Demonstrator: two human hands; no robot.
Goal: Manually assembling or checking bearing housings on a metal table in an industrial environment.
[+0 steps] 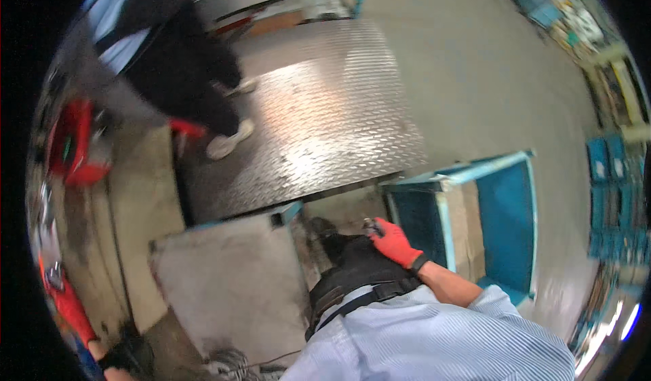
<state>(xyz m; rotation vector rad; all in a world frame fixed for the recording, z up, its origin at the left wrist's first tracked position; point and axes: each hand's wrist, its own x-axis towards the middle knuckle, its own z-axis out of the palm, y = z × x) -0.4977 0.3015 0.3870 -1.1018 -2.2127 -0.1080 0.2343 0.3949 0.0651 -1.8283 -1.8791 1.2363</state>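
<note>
My right hand (395, 243), in a red glove with a black wristband, is closed in front of my dark apron, between my body and a blue open-topped bin. A small dark, shiny metal part (371, 227) shows at its fingertips; its exact kind is unclear. Far out to the left, my left hand (68, 306) wears a matching red glove and reaches away along the picture's rim. Something greyish and shiny (54, 274) shows at its fingers, but blur and the bent edge hide what it is and how the fingers lie.
The blue bin (505, 225) has cardboard inside. A pale flat panel (230, 279) stands at my left. Ahead lies a treadplate platform (325, 109), with another person (183, 62) in dark trousers at its left side. Farther left is a red container (81, 143); blue crates (607, 198) line the right.
</note>
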